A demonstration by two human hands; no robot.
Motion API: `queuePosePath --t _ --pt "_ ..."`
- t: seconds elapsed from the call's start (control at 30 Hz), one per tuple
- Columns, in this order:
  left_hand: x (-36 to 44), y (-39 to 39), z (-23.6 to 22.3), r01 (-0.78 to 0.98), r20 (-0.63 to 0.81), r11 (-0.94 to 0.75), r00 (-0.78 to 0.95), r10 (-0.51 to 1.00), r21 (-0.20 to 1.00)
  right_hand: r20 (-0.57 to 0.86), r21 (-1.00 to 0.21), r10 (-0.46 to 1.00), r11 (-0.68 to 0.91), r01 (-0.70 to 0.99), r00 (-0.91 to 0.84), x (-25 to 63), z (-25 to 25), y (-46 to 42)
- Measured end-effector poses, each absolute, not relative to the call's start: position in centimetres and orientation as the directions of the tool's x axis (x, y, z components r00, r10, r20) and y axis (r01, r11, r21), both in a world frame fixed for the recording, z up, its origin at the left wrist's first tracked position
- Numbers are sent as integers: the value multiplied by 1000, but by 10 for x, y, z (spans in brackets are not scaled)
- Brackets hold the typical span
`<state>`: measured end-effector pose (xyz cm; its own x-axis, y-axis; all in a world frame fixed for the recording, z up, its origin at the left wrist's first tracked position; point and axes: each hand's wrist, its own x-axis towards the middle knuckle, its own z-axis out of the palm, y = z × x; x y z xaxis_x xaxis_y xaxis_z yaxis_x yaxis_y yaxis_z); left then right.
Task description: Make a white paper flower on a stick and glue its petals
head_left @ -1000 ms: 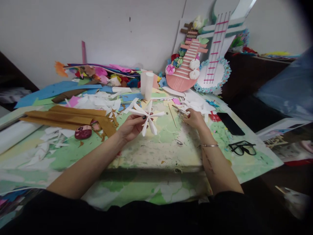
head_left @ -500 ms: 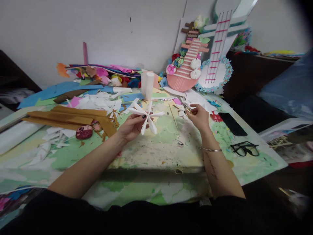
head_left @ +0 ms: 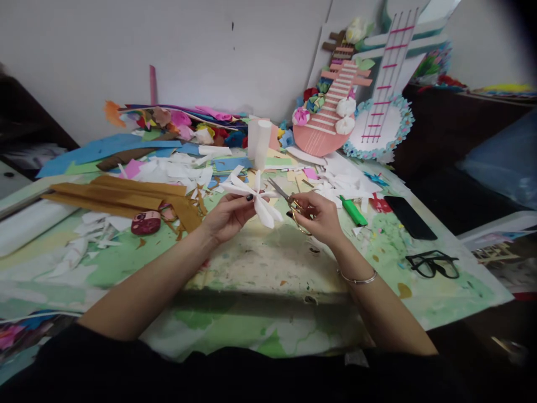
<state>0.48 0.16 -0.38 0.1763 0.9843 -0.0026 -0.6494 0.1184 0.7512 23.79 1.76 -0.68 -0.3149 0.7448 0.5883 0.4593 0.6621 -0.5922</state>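
Note:
Between the fingertips of my left hand point(head_left: 235, 215) is a white paper flower point(head_left: 266, 211) with several narrow folded petals spreading from its centre. My left hand is closed on it, thumb on top near the middle. My right hand point(head_left: 316, 215) grips a pair of scissors point(head_left: 282, 191) by their gold handles. The metal blades point up and left, close to the flower's right-hand petals; whether they touch it I cannot tell. Both hands are above the near middle of the table.
White paper scraps point(head_left: 180, 170) and brown paper strips point(head_left: 113, 196) cover the left, beside a dark red tin point(head_left: 145, 222). A white paper roll point(head_left: 262, 144) stands behind. Rightward lie a green marker point(head_left: 353, 211), a phone point(head_left: 410, 217) and glasses point(head_left: 433, 263). Paper instruments point(head_left: 325, 134) lean on the wall.
My right hand has lifted the scissors off the table and brought them left beside the flower. The green marker has come into sight. The flower has turned slightly in my left hand.

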Motion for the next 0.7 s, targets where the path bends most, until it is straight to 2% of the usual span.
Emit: queuePosePath --t 0.23,0.47,0.7 --pt "3 0 -6 -610 -28 137 185 982 780 601 -591 723 689 420 -340 235 3 7" --pt "6 -1 -7 -572 15 101 195 981 814 591 -611 708 706 358 -387 236 -1 4" --pt "6 -2 -2 -571 -4 127 213 977 811 638 -532 623 781 326 -452 235 -1 6"
